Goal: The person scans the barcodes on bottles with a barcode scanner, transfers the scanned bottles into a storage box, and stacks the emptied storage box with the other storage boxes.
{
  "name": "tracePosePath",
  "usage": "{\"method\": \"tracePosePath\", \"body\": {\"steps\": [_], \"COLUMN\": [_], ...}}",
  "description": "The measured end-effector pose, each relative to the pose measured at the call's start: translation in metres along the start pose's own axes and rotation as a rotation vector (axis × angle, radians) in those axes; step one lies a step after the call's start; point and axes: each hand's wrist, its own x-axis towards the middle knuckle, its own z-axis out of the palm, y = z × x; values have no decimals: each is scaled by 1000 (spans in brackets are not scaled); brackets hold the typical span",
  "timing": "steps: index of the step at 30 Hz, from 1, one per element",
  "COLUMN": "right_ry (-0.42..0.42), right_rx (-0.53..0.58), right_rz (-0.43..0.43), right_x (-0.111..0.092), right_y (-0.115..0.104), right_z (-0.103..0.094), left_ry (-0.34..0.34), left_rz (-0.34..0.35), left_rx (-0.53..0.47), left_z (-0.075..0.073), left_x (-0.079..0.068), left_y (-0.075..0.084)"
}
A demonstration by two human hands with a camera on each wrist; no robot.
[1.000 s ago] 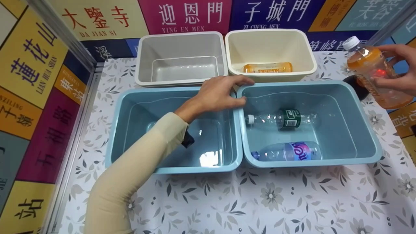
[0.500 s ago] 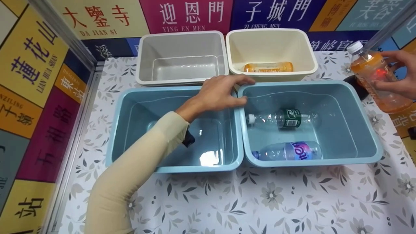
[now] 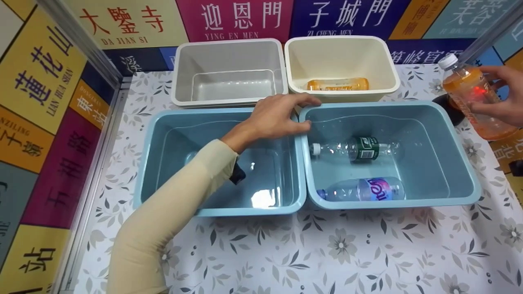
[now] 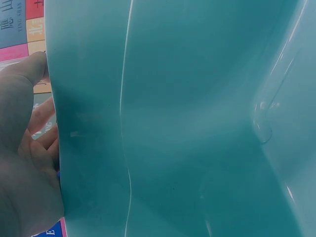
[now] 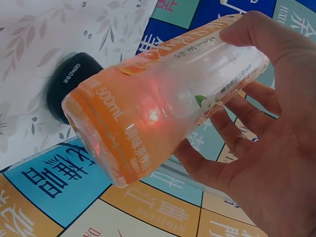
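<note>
My right hand [image 3: 500, 96] grips an orange-labelled drink bottle [image 3: 470, 98] between thumb and fingers at the far right. The bottle is tilted, its white cap up and to the left; a red light spot shows on it. In the right wrist view the bottle's orange base [image 5: 108, 133] faces the camera. My left hand [image 3: 278, 116] rests across the meeting rims of two blue bins, fingers relaxed. The left blue bin [image 3: 143, 163] lies under that forearm. In the right blue bin [image 3: 457, 155] lie a green-labelled clear bottle [image 3: 365, 148] and a purple-labelled clear bottle [image 3: 378, 189].
Behind the blue bins stand a grey bin [image 3: 229, 61] and a cream bin [image 3: 335, 55], which has an orange bottle [image 3: 339, 84] lying in it. A dark rounded object [image 5: 74, 84] sits right of the bins. Printed panels [image 3: 241, 20] enclose the flower-patterned table [image 3: 286, 253].
My right hand and the orange-labelled bottle have shifted slightly right and down, with almost no movement in the last half second. My left hand stays on the rims.
</note>
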Motion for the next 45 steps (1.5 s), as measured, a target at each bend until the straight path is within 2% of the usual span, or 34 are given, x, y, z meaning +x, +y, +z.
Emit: {"method": "tracePosePath", "body": {"steps": [7, 13, 22, 29, 39, 45], "right_ry": [-22, 8, 8, 23, -59, -63], "right_rx": [-19, 9, 4, 1, -34, -77], "right_rz": [30, 24, 20, 16, 44, 2], "right_x": [-1, -2, -3, -3, 0, 2], "right_y": [3, 7, 7, 6, -4, -9], "right_z": [1, 2, 3, 4, 5, 4], "left_ry": [-5, -6, -6, -2, -3, -6], "left_rz": [-4, -8, -16, 3, -5, -6], "left_rx": [6, 1, -8, 6, -2, -7], "left_z": [-1, 0, -1, 0, 0, 0], "left_x": [0, 0, 0, 0, 0, 0], "left_y": [1, 0, 0, 0, 1, 1]}}
